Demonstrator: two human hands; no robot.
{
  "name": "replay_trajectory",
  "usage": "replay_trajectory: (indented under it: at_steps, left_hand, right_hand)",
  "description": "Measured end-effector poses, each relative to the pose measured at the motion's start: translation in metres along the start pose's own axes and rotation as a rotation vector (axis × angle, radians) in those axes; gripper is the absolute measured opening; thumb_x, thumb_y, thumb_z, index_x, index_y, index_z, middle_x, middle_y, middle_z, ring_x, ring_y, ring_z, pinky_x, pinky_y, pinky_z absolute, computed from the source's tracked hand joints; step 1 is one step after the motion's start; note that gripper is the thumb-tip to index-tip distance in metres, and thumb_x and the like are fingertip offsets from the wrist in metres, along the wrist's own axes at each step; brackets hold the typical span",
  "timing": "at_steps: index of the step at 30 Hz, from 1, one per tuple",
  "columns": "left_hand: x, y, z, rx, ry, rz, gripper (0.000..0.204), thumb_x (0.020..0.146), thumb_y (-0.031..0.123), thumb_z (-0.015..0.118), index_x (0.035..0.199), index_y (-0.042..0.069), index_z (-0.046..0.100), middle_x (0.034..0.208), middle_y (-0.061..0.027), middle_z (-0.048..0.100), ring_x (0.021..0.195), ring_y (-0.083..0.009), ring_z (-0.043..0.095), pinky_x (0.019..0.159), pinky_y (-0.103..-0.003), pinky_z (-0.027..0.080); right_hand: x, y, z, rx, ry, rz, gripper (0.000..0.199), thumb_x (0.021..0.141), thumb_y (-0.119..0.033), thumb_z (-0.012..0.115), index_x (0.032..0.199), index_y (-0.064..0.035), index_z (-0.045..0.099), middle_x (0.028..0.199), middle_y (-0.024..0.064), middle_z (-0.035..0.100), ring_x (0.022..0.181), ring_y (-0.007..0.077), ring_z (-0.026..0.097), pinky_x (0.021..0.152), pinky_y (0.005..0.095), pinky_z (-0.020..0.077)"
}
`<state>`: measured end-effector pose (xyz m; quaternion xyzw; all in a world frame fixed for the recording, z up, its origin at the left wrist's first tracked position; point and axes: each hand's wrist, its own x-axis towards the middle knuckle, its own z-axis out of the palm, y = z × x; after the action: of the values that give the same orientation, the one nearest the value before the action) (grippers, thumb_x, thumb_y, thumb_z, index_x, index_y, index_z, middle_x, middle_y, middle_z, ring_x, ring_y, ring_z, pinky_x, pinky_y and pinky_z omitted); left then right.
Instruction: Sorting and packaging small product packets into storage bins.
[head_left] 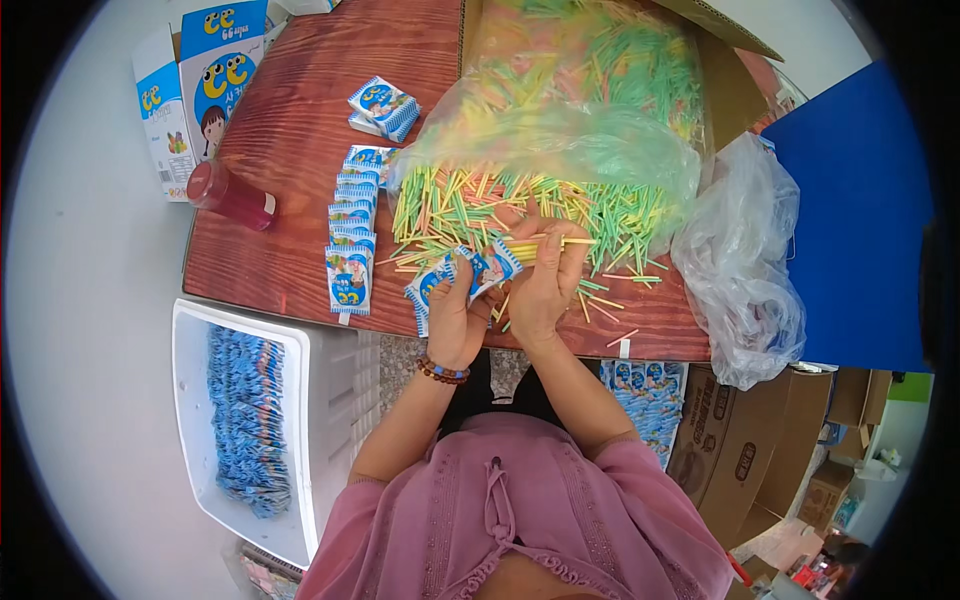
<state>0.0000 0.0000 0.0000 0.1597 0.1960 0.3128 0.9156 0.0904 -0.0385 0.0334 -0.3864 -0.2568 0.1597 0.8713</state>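
Red-brown tabletop (300,110) beneath, left hand (456,325) grips blue packets (497,264), right hand (540,297) pinches sticks (524,247); filling, apparently underway, needs aligned ends.

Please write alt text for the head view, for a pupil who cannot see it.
A person's left hand holds blue-and-white packets and the right hand holds thin yellow sticks at a wooden table. Beyond lies a heap of loose coloured sticks; a row of packets lies to the left.
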Motion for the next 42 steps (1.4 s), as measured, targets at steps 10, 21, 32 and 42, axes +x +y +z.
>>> replay_trajectory:
  at_steps: [10, 21, 32, 42]
  left_hand:
    - [0.01, -0.004, 0.0, 0.045, 0.037, 0.047, 0.024, 0.1, 0.023, 0.049, 0.11, 0.004, 0.061, 0.106, -0.0062, 0.067, 0.095, -0.0156, 0.065, 0.083, -0.032, 0.052]
    - [0.022, -0.002, -0.03, -0.338, -0.206, -0.062, 0.038, 0.097, 0.033, 0.053, 0.127, 0.011, 0.05, 0.119, -0.0039, 0.06, 0.108, -0.0192, 0.057, 0.087, -0.037, 0.05]
    - [0.01, 0.017, -0.003, -0.054, -0.199, 0.071, 0.048, 0.099, 0.041, 0.044, 0.131, 0.005, 0.046, 0.125, -0.0075, 0.057, 0.115, -0.0211, 0.055, 0.099, -0.041, 0.042]
    - [0.001, 0.035, -0.02, 0.096, -0.265, 0.259, 0.045, 0.099, 0.024, 0.05, 0.135, -0.002, 0.041, 0.131, -0.011, 0.051, 0.118, -0.0201, 0.052, 0.101, -0.036, 0.041]
  right_hand:
    - [0.005, -0.014, 0.002, -0.167, -0.111, 0.19, 0.029, 0.1, -0.021, 0.038, 0.102, -0.0001, 0.059, 0.133, 0.0178, 0.05, 0.135, 0.0286, 0.035, 0.108, 0.0381, 0.0293]
    - [0.023, -0.024, -0.009, -0.091, -0.146, 0.057, 0.038, 0.099, -0.026, 0.04, 0.119, 0.0008, 0.059, 0.131, 0.0199, 0.052, 0.124, 0.0266, 0.046, 0.107, 0.0413, 0.0312]
    - [0.016, -0.026, 0.0, -0.49, -0.359, 0.341, 0.018, 0.087, -0.009, 0.066, 0.103, 0.0005, 0.067, 0.069, -0.0015, 0.056, 0.063, 0.007, 0.048, 0.055, 0.0249, 0.0382]
    - [0.044, -0.027, -0.008, -0.818, -0.701, 0.198, 0.017, 0.087, -0.018, 0.064, 0.093, -0.0036, 0.071, 0.067, 0.0094, 0.056, 0.062, 0.0192, 0.052, 0.058, 0.0323, 0.04]
